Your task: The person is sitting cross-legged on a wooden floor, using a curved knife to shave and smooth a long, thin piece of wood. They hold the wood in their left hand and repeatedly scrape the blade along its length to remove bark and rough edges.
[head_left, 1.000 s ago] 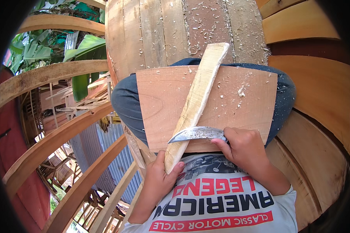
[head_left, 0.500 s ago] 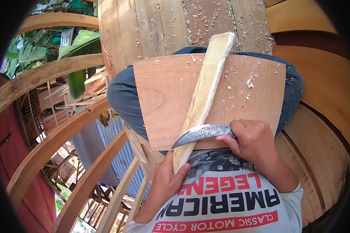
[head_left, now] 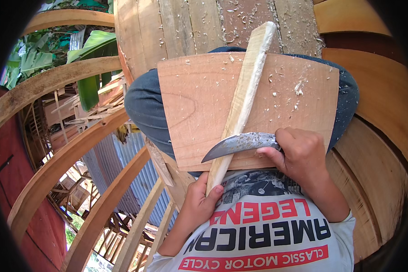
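Observation:
My left hand is closed round the near end of a long pale wooden stick. The stick slants away from me across a flat wooden board on my lap, its far end reaching past the board's edge. In my right hand is a knife with a broad curved blade, its handle hidden by my fingers. The blade lies across the stick a little beyond my left hand, its tip pointing left. Rust-like spots mark the metal. Small wood shavings are scattered on the board.
My crossed legs support the board. Beyond them, a plank floor carries many shavings. Curved wooden slats form an open railing on the left, with corrugated metal sheets below. Wooden panels curve along the right.
The board, stick, knife and both hands appear slightly higher and farther right in view. The blade now crosses the stick a bit farther from my left hand. Both grips stay the same.

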Tool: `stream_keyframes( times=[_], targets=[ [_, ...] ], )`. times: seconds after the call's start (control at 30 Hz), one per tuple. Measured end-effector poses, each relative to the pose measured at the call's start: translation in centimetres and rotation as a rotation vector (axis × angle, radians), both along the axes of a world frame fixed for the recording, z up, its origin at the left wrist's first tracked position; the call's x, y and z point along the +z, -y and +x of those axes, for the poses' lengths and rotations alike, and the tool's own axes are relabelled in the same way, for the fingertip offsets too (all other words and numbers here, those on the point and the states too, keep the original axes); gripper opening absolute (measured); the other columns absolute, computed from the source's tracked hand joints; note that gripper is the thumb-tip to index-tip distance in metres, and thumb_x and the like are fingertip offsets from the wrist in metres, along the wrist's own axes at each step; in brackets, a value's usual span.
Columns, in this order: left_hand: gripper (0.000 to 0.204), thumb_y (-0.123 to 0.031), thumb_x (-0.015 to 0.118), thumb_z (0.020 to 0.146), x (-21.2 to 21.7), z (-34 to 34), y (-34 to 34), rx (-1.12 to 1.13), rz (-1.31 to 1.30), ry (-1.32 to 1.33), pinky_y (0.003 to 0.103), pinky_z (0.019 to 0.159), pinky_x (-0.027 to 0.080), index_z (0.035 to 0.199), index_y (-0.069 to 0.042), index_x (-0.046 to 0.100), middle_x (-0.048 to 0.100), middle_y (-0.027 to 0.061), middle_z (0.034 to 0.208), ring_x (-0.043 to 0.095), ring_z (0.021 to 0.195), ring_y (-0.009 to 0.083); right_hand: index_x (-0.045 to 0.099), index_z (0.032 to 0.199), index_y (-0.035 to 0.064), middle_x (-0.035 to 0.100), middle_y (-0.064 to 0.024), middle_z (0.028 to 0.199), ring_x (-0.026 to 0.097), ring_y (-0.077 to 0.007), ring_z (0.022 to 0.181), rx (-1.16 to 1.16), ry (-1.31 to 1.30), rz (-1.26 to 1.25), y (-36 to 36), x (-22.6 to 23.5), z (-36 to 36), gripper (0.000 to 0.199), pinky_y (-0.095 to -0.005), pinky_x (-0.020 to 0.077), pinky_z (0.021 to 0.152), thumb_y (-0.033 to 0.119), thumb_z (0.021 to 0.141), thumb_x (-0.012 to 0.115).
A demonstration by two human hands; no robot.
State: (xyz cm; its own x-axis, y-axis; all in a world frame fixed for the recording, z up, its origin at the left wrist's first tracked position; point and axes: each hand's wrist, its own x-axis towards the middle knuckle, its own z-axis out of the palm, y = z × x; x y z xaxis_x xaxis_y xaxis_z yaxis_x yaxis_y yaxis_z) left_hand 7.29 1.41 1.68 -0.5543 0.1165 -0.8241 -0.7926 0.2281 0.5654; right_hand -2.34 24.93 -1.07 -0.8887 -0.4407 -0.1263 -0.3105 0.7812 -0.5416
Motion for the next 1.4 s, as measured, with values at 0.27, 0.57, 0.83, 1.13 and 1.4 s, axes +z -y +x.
stream_keyframes(
  times=[0.27,0.57,0.83,1.13,1.4],
  targets=[
    [0.038,-0.032,0.053,0.096,-0.4,-0.2,0.4,0.01,0.077,0.046,0.027,0.056,0.042,0.107,0.004,0.053,0.055,0.0041,0.067,0.051,0.06,0.0104,0.054,0.065,0.0099,0.052,-0.0069,0.054,0.055,-0.0241,0.046,-0.042,-0.053,0.061,0.0,0.2,-0.2,0.042,-0.0351,0.041,0.042,0.046,0.076,0.071],
    [0.038,-0.032,0.053,0.096,-0.6,-0.1,0.3,0.04,0.102,0.026,0.025,0.055,0.04,0.109,0.003,0.053,0.053,0.0029,0.065,0.049,0.059,0.0093,0.051,0.062,0.0097,0.05,-0.007,0.054,0.054,-0.0243,0.047,-0.058,-0.143,0.152,-0.3,0.5,-0.9,0.045,-0.0348,0.0395,0.042,0.047,0.072,0.073],
    [0.064,-0.061,0.044,0.092,-0.8,-0.5,-0.4,0.034,0.093,-0.041,0.02,0.043,0.033,0.099,0.002,0.051,0.045,-0.0024,0.059,0.042,0.046,0.0045,0.048,0.061,0.0099,0.048,-0.0059,0.053,0.053,-0.0229,0.046,-0.06,-0.232,0.195,-0.9,0.1,-1.5,0.048,-0.034,0.038,0.042,0.049,0.071,0.073],
    [0.066,-0.064,0.042,0.092,-0.9,-0.7,-0.3,-0.001,0.082,-0.06,0.02,0.043,0.032,0.093,0.001,0.05,0.044,-0.0021,0.056,0.041,0.045,0.0051,0.046,0.059,0.01,0.046,-0.0055,0.051,0.052,-0.0229,0.045,-0.058,-0.276,0.21,-1.2,-0.2,-1.8,0.05,-0.0337,0.0374,0.041,0.052,0.071,0.072],
    [0.067,-0.067,0.041,0.09,-0.9,-0.7,-0.6,0.011,0.083,-0.048,0.021,0.042,0.03,0.088,-0.001,0.049,0.043,-0.0025,0.055,0.04,0.045,0.0049,0.044,0.059,0.0092,0.043,-0.0075,0.051,0.048,-0.024,0.044,-0.12,-0.304,0.249,-2.1,-0.6,-1.7,0.053,-0.0339,0.0363,0.041,0.052,0.072,0.072]
  ],
)
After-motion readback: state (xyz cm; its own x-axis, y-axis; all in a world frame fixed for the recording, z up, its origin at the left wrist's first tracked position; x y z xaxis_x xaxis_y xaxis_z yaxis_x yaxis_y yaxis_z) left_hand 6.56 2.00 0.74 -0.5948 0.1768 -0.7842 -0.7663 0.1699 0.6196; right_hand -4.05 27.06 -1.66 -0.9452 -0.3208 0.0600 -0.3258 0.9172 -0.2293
